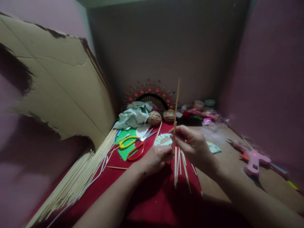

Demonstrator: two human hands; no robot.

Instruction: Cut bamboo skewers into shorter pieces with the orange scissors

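Upright between my hands stands a thin wooden stick (177, 101) with a pointed top. My right hand (193, 144) pinches it around the middle, thumb and fingers together. Lower down, my left hand (158, 156) closes on its bottom end. Just behind them lies a ring covered in pale patterned fabric (162, 139), partly hidden by my hands. Several loose sticks (178, 167) fan out on the red cloth (156, 199) below. Left of my left hand, scissors (135, 147) with one yellow and one red handle rest spread apart on green paper (124, 155).
A large bundle of sticks (78, 180) and a white cord (92, 180) run along the left, beside torn cardboard (64, 85). A pink glue gun (255, 160) lies on a board (216, 180) at right. Behind are crumpled fabric (135, 115), twine balls (155, 117) and a decorated arch (149, 90).
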